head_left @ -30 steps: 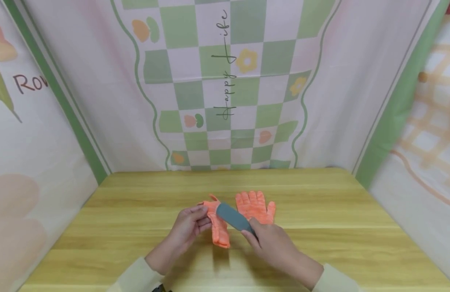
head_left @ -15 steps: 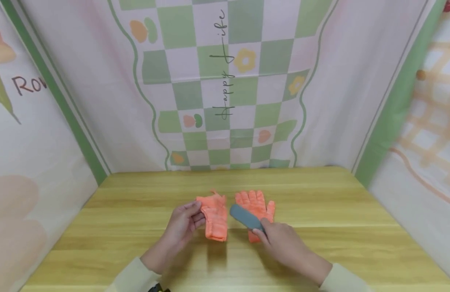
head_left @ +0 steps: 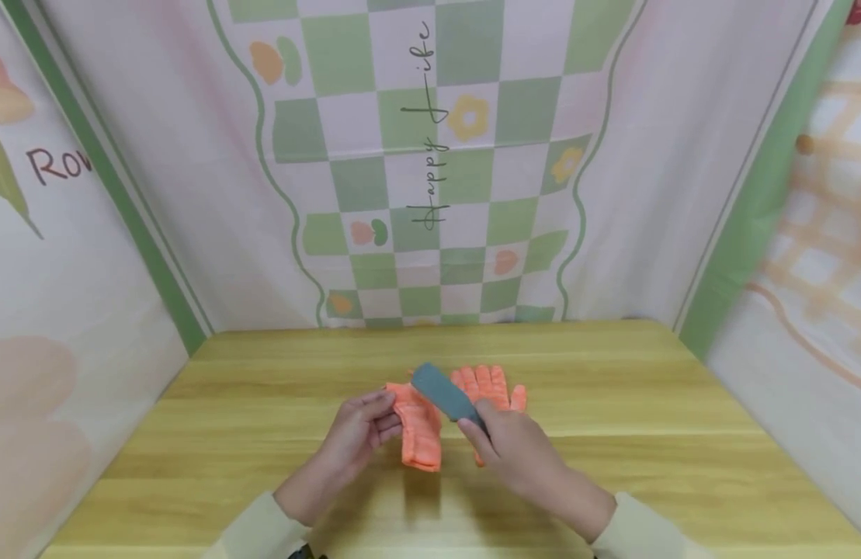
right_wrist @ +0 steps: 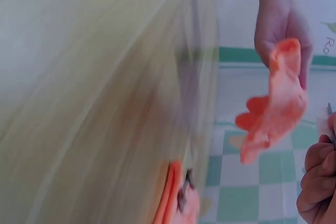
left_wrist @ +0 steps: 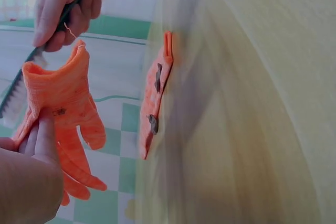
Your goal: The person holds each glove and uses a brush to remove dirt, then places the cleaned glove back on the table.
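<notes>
Flat glove [head_left: 498, 394] partly behind right hand [head_left: 524, 454]

Bright, soft, even light fills the head view, seemingly from overhead; diffuse shadows fall on the worktop [head_left: 612, 466] below the raised orange glove [head_left: 421, 439]; a pale sheen whitens the worktop's near edge; the patterned side curtains [head_left: 109, 310] lean outward with wide-angle stretch, though the lettering at centre is legible; both wrist views look hazier and cooler in cast, the worktop smeared by blur; whitish glare washes its left part in the right wrist view; the glove looks crisper in the left wrist view.
</notes>
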`<state>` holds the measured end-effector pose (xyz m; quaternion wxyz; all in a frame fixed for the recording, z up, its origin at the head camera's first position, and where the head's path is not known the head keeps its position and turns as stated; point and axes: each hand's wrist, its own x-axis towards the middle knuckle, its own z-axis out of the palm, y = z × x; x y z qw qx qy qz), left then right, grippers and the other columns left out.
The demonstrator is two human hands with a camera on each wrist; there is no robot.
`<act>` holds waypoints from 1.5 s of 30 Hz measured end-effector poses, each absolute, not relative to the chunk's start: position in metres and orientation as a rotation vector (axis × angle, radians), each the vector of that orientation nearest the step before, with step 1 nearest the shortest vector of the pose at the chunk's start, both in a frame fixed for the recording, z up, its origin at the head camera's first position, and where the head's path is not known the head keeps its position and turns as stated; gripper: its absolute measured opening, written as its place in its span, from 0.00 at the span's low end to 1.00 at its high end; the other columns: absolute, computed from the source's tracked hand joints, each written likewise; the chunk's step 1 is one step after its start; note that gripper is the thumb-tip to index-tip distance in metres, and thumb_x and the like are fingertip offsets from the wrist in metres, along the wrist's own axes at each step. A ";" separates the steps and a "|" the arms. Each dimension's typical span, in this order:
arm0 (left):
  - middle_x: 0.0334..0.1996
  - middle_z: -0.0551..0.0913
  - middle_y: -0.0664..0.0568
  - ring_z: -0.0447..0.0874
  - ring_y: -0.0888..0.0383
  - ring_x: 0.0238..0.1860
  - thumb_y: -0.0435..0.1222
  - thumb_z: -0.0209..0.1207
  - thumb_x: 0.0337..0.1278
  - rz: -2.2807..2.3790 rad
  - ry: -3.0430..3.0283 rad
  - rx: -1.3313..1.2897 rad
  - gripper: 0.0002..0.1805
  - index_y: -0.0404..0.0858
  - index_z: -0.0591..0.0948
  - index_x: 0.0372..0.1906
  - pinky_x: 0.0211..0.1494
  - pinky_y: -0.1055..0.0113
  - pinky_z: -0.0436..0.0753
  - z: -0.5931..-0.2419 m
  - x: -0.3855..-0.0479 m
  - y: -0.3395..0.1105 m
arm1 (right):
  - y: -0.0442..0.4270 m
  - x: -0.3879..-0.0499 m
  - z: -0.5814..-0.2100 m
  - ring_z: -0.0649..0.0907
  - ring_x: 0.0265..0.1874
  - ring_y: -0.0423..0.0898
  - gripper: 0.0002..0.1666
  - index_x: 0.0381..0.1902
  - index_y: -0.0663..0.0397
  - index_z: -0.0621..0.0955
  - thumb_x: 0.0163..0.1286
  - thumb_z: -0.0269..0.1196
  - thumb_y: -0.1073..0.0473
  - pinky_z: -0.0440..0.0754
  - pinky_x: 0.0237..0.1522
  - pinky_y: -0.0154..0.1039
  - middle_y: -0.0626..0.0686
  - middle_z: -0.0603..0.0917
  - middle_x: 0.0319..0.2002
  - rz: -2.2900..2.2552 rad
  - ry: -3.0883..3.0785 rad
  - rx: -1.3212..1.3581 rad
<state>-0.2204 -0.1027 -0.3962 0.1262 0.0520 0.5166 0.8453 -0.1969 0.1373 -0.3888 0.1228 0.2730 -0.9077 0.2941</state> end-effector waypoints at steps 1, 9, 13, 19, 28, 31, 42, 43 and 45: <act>0.30 0.86 0.48 0.86 0.59 0.34 0.28 0.49 0.70 2.465 1.491 0.153 0.12 0.35 0.83 0.36 0.43 0.66 0.85 -0.396 -0.220 -0.102 | 0.135 -0.197 -0.390 0.64 0.12 0.32 0.15 0.28 0.49 0.69 0.77 0.53 0.52 0.66 0.14 0.29 0.39 0.66 0.16 0.857 -2.645 0.808; 0.31 0.87 0.47 0.87 0.57 0.35 0.27 0.47 0.70 2.462 1.469 0.153 0.14 0.35 0.83 0.35 0.44 0.66 0.85 -0.395 -0.219 -0.103 | 0.128 -0.193 -0.402 0.63 0.12 0.33 0.13 0.32 0.50 0.70 0.77 0.53 0.51 0.66 0.13 0.29 0.40 0.65 0.16 0.867 -2.668 0.801; 0.32 0.87 0.47 0.87 0.57 0.35 0.27 0.47 0.70 2.465 1.473 0.130 0.13 0.35 0.83 0.36 0.45 0.66 0.85 -0.396 -0.219 -0.103 | 0.128 -0.193 -0.403 0.63 0.13 0.33 0.13 0.31 0.49 0.69 0.76 0.54 0.52 0.65 0.13 0.29 0.40 0.65 0.17 0.828 -2.655 0.808; 0.33 0.87 0.47 0.87 0.57 0.35 0.28 0.48 0.70 2.438 1.509 0.134 0.11 0.34 0.82 0.38 0.45 0.66 0.85 -0.400 -0.220 -0.104 | 0.133 -0.193 -0.406 0.63 0.12 0.33 0.14 0.30 0.49 0.69 0.76 0.55 0.50 0.65 0.13 0.28 0.40 0.64 0.16 0.778 -2.672 0.816; 0.34 0.87 0.46 0.87 0.57 0.36 0.27 0.50 0.68 2.421 1.504 0.142 0.10 0.31 0.81 0.43 0.45 0.65 0.85 -0.401 -0.218 -0.104 | 0.143 -0.197 -0.411 0.63 0.12 0.32 0.14 0.29 0.46 0.70 0.75 0.56 0.51 0.64 0.12 0.28 0.38 0.63 0.16 0.713 -2.631 0.873; 0.33 0.87 0.47 0.87 0.58 0.35 0.27 0.51 0.68 2.419 1.493 0.149 0.09 0.32 0.82 0.42 0.44 0.66 0.85 -0.402 -0.218 -0.104 | 0.146 -0.198 -0.414 0.62 0.11 0.31 0.14 0.28 0.45 0.69 0.75 0.57 0.51 0.63 0.12 0.27 0.36 0.63 0.15 0.677 -2.620 0.875; 0.30 0.86 0.49 0.86 0.60 0.33 0.28 0.50 0.70 2.455 1.474 0.180 0.11 0.36 0.83 0.37 0.43 0.68 0.84 -0.397 -0.221 -0.110 | 0.170 -0.201 -0.417 0.64 0.13 0.35 0.14 0.29 0.49 0.70 0.73 0.59 0.53 0.64 0.14 0.29 0.40 0.65 0.15 0.552 -2.766 0.660; 0.30 0.86 0.49 0.86 0.60 0.33 0.28 0.50 0.70 2.449 1.479 0.187 0.11 0.36 0.84 0.37 0.43 0.69 0.84 -0.397 -0.222 -0.111 | 0.171 -0.201 -0.415 0.63 0.12 0.35 0.13 0.29 0.49 0.70 0.74 0.58 0.53 0.64 0.14 0.29 0.40 0.65 0.15 0.569 -2.773 0.647; 0.30 0.86 0.50 0.85 0.60 0.33 0.28 0.50 0.70 2.430 1.486 0.201 0.11 0.37 0.84 0.37 0.44 0.69 0.84 -0.398 -0.222 -0.112 | 0.170 -0.202 -0.410 0.63 0.12 0.34 0.13 0.29 0.49 0.70 0.75 0.57 0.53 0.64 0.13 0.29 0.40 0.65 0.15 0.606 -2.764 0.651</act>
